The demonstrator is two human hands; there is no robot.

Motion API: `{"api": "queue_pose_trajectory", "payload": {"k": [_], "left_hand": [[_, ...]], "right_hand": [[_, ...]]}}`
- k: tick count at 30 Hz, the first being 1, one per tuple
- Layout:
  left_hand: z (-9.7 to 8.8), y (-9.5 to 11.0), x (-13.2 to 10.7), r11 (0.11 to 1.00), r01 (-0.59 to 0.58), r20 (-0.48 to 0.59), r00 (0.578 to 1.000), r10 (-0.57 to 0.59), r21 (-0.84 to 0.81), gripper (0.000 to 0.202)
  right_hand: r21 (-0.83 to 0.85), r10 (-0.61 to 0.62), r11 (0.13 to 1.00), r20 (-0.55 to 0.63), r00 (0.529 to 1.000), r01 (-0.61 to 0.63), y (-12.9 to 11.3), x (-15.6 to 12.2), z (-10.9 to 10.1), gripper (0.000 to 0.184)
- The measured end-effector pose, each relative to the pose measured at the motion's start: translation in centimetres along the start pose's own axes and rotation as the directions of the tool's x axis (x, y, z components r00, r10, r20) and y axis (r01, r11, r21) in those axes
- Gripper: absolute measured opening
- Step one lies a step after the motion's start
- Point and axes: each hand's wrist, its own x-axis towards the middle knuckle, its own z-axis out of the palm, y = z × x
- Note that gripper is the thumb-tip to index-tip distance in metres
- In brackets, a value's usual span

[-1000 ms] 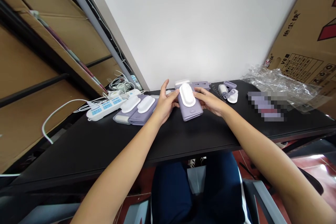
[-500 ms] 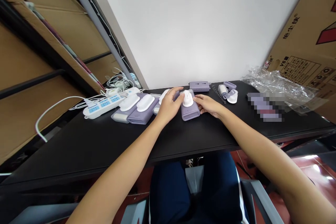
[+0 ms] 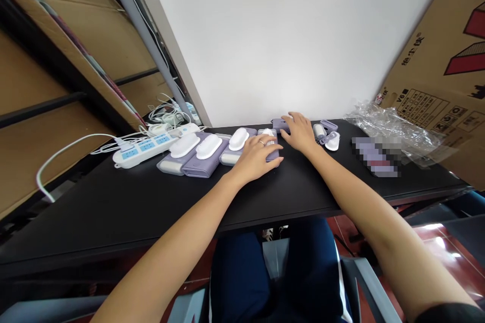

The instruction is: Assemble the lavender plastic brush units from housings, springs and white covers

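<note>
My left hand [image 3: 258, 157] lies palm down with its fingers spread over a purple case [image 3: 274, 154] topped by a white ribbed piece [image 3: 268, 133]; most of the case is hidden under it. Over the right part of a flat purple box [image 3: 279, 124] by the wall reaches my right hand [image 3: 300, 132], fingers apart; whether it touches the box I cannot tell. Left of my left hand stand more purple-and-grey cases, with white oval pieces [image 3: 238, 139] on top, one of them a white oval [image 3: 209, 147] on the middle case.
A white power strip [image 3: 146, 149] with tangled cables is at the left. Small purple and white parts [image 3: 332, 141] lie right of my right hand. Farther right are a pixelated object [image 3: 376, 156], clear plastic wrap [image 3: 397, 128] and a large cardboard box [image 3: 428, 91].
My right hand has left the side of the purple case and moved back to the flat box. My left hand has moved right and down onto the case. The view has shifted slightly.
</note>
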Motion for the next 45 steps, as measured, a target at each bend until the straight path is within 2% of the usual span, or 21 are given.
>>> {"api": "queue_pose_trajectory", "payload": {"k": [2, 4, 6, 8, 13, 17, 20, 23, 26, 29, 31, 33, 35, 37, 39, 41, 43, 45], "left_hand": [[-0.1, -0.3, 0.0, 0.999, 0.031, -0.008, 1.000, -0.031, 0.022, 0.031], [-0.2, -0.4, -0.1, 0.998, 0.051, -0.011, 0.999, -0.050, 0.045, 0.031], [-0.3, -0.5, -0.2, 0.997, 0.052, -0.007, 0.999, -0.052, 0.062, 0.031], [-0.3, -0.5, -0.2, 0.996, 0.051, -0.003, 0.999, -0.051, 0.074, 0.031], [-0.1, -0.5, -0.2, 0.997, 0.064, -0.019, 0.998, -0.063, 0.046, 0.033], [-0.2, -0.7, 0.1, 0.990, 0.116, -0.136, 0.983, -0.126, -0.083, 0.034], [-0.6, -1.1, 0.6, 0.963, 0.166, -0.246, 0.944, -0.217, -0.213, 0.038], [-1.0, -1.3, 0.8, 0.892, 0.186, -0.304, 0.895, -0.327, -0.411, 0.047], [-1.4, -1.3, 0.7, 0.746, 0.198, -0.300, 0.827, -0.476, -0.636, 0.049], [-1.6, -1.2, 0.8, 0.593, 0.183, -0.267, 0.763, -0.589, -0.784, 0.054], [-1.8, -1.2, 1.0, 0.527, 0.143, -0.271, 0.729, -0.628, -0.838, 0.054], [-2.0, -1.3, 1.3, 0.483, 0.102, -0.286, 0.692, -0.662, -0.870, 0.052], [-2.2, -1.5, 1.5, 0.440, 0.078, -0.286, 0.656, -0.699, -0.895, 0.048], [-2.3, -1.7, 1.6, 0.396, 0.067, -0.269, 0.629, -0.729, -0.916, 0.047], [-2.3, -1.9, 1.6, 0.362, 0.050, -0.255, 0.619, -0.743, -0.931, 0.046], [-2.3, -2.1, 1.6, 0.354, 0.037, -0.259, 0.611, -0.748, -0.935, 0.046], [-2.2, -2.2, 1.5, 0.367, 0.032, -0.276, 0.600, -0.751, -0.930, 0.046], [-2.2, -2.2, 1.5, 0.380, 0.031, -0.287, 0.599, -0.747, -0.924, 0.046]], "right_hand": [[-0.067, -0.030, 0.997, 0.045, 0.999, 0.033, 0.8, 1.6, 0.8, 0.068], [-0.096, 0.001, 0.995, 0.160, 0.987, 0.014, 1.6, 2.8, 1.6, 0.079], [-0.101, 0.048, 0.995, 0.269, 0.962, -0.022, 2.2, 3.5, 2.0, 0.081], [-0.112, 0.084, 0.992, 0.300, 0.950, -0.053, 2.6, 3.5, 2.1, 0.080], [-0.134, 0.188, 0.977, 0.199, 0.962, -0.163, 2.4, 2.3, 1.1, 0.081], [0.005, 0.249, 0.968, 0.035, 0.968, -0.249, 1.0, 1.6, -0.3, 0.078], [0.200, 0.234, 0.957, -0.093, 0.968, -0.212, -1.3, 1.0, -1.3, 0.080], [0.396, 0.169, 0.913, -0.138, 0.976, -0.102, -4.3, -0.2, -2.2, 0.080], [0.527, 0.037, 0.850, -0.102, 0.994, 0.023, -7.0, -1.8, -2.5, 0.063], [0.622, -0.067, 0.776, -0.083, 0.994, 0.104, -7.9, -2.4, -2.8, 0.062], [0.602, -0.134, 0.784, -0.077, 0.988, 0.153, -7.1, -2.0, -3.3, 0.058], [0.496, -0.127, 0.858, -0.044, 0.991, 0.131, -5.3, -1.0, -3.8, 0.049], [0.339, 0.002, 0.941, -0.024, 1.000, 0.006, -2.6, 0.1, -4.2, 0.042], [0.117, 0.196, 0.974, -0.014, 0.980, -0.193, 0.5, 0.8, -4.5, 0.036], [-0.064, 0.406, 0.913, 0.020, 0.914, -0.404, 3.4, 1.1, -4.5, 0.033], [-0.149, 0.553, 0.830, 0.088, 0.829, -0.538, 5.5, 1.0, -4.4, 0.033], [-0.194, 0.622, 0.782, 0.184, 0.761, -0.593, 6.5, 0.8, -4.1, 0.034], [-0.217, 0.637, 0.771, 0.249, 0.729, -0.599, 6.7, 0.7, -3.8, 0.036]]}}
